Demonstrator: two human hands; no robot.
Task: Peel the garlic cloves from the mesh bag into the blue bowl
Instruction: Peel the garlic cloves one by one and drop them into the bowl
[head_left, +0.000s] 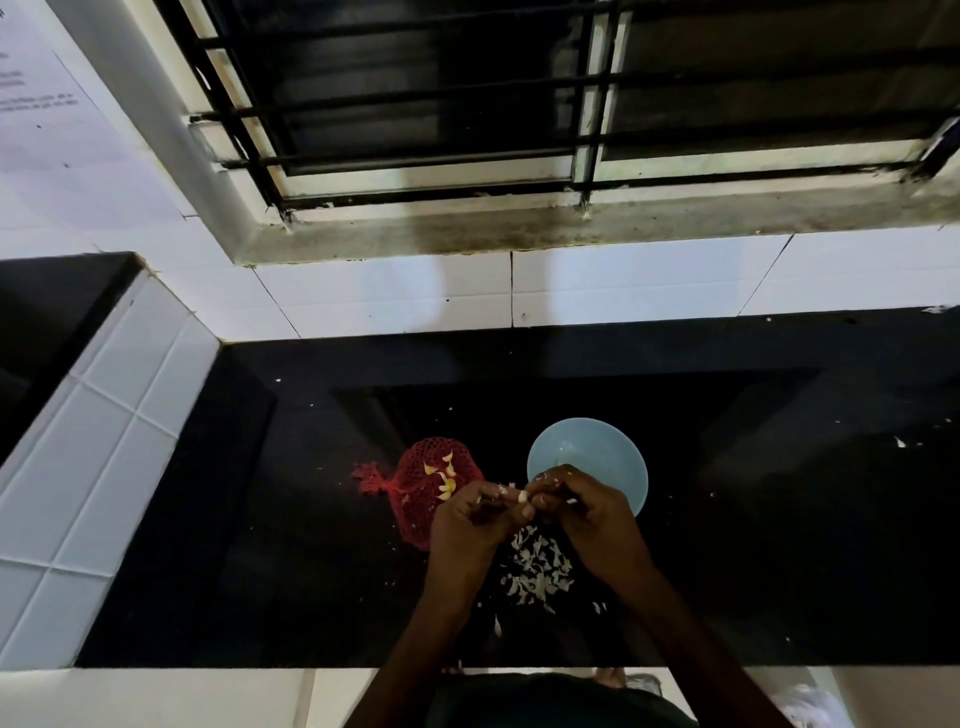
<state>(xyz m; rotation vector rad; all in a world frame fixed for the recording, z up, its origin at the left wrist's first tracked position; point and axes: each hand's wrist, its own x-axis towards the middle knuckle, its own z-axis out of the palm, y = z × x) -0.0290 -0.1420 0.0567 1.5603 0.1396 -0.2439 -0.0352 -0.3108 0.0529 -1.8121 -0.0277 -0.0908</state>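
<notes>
Blue bowl (587, 452): on black countertop (260, 519), just right of red mesh bag (423, 499); contents not discernible.
Bag: yellowish cloves showing through netting.
Garlic clove (523, 497): pinched between left hand (470, 525) and right hand (587, 514), at bowl's near rim.
Peels (537, 569): heaped beneath hands.

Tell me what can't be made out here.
Head view only.
Blue bowl: near rim hidden by the right hand; contents too dim.
Mesh bag: near corner behind the left hand.
Garlic clove: tiny, mostly covered by both hands.
Wall paper: print blurred, cut off left.
</notes>
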